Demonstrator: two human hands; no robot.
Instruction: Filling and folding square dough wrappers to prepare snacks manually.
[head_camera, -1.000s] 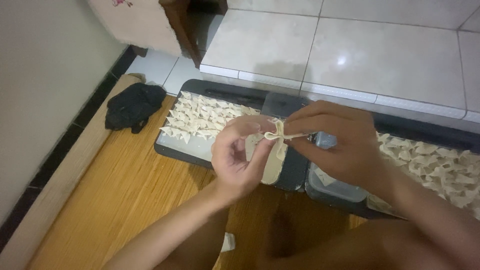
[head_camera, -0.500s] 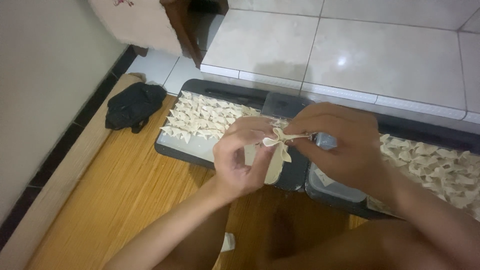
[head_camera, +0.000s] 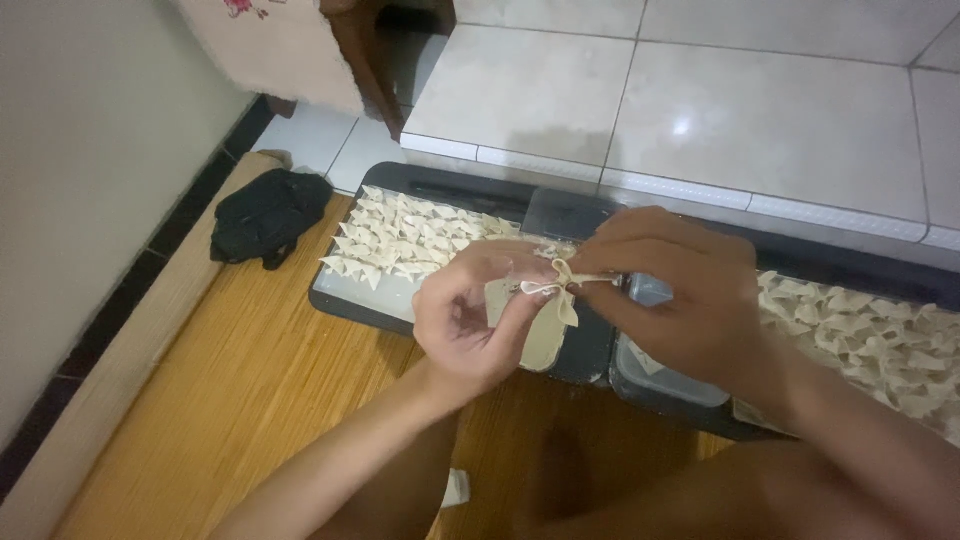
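Pinching a small pale dough piece between them, the left hand and the right hand meet above the middle of a dark tray. The left hand's fingers are curled, with thumb and forefinger closed on the left end of the dough piece. The right hand's fingers are closed on its right end. The piece is gathered at its centre into a bow shape, with one flap hanging downward, and is held clear of the tray.

On the left part of the tray lies a cluster of folded dough pieces, packed close together. A second cluster of folded pieces lies at the right, beyond the right wrist. A clear plastic container sits on the tray below the right hand. The tray rests on a woven bamboo mat. A black cloth bundle lies just left of the tray. Pale floor tiles extend beyond the tray.
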